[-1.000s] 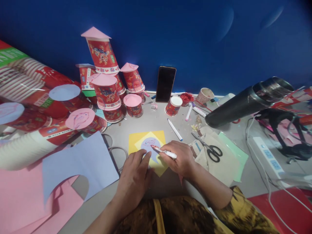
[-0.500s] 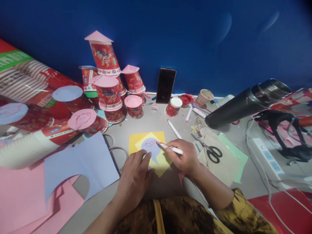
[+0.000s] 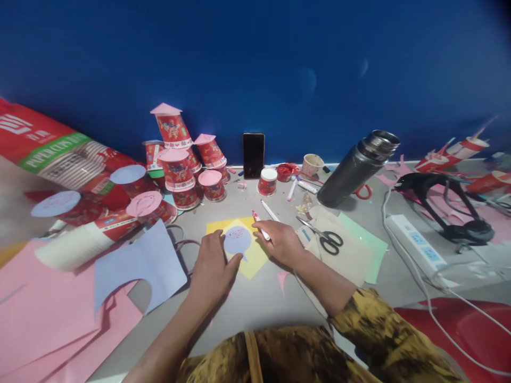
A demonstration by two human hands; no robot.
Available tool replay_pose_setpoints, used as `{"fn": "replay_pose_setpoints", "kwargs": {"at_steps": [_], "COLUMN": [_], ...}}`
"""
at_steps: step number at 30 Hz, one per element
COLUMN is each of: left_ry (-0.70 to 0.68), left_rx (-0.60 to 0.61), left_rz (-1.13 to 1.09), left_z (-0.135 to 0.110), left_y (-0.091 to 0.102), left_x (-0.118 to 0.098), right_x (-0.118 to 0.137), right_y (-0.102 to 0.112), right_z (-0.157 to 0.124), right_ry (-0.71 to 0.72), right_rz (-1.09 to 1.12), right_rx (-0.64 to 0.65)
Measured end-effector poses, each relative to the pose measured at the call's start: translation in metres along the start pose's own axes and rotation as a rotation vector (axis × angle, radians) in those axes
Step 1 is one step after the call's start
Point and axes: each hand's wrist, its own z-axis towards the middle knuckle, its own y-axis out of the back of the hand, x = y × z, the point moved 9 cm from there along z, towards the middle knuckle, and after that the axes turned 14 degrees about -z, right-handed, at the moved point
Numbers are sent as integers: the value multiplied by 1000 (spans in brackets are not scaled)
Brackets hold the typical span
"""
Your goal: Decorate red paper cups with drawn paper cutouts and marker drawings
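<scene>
My right hand [image 3: 281, 243] grips a white marker [image 3: 262, 227] with a red end, its tip lifted off the paper and pointing away from me. My left hand [image 3: 213, 263] lies with thumb and fingers apart at the left edge of a lilac paper piece [image 3: 238, 243]. That piece is round with a small pointed tail and bears red and blue scribbles. Under it lies a pale yellow sheet [image 3: 252, 268], turned cornerwise on a deeper yellow sheet [image 3: 213, 226]. A second white marker [image 3: 270, 210] rests just beyond.
Red paper cups with pink cone tops [image 3: 175, 170] stand stacked at back left. A phone [image 3: 254, 155] leans on the wall. Black-handled scissors [image 3: 330, 242] lie on beige cloth, near a tilted dark flask [image 3: 353, 173]. A power strip [image 3: 419, 247] and cables lie right; cut lilac paper [image 3: 139, 260] lies left.
The marker tip has come off the lilac piece, and my right hand has turned the marker more upright. My left thumb and fingers have spread wider. The head view has shifted.
</scene>
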Motion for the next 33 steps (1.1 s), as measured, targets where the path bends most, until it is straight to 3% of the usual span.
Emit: {"fn": "replay_pose_setpoints", "kwargs": {"at_steps": [5, 8, 26, 29, 33], "left_ry": [170, 235, 214, 203, 227], "left_rx": [14, 14, 21, 73, 231], "left_rz": [7, -13, -3, 49, 123], "left_z": [10, 12, 10, 16, 36], "left_y": [-2, -2, -6, -5, -8], "left_x": [7, 9, 3, -3, -3], "right_x": [4, 7, 10, 10, 8], "right_y": [-7, -8, -16, -15, -15], "right_z": [3, 3, 9, 9, 8], "right_ry": [6, 16, -29, -39, -38], "right_rz": [-37, -41, -30, -20, 2], "right_rx": [166, 192, 134, 128, 125]}}
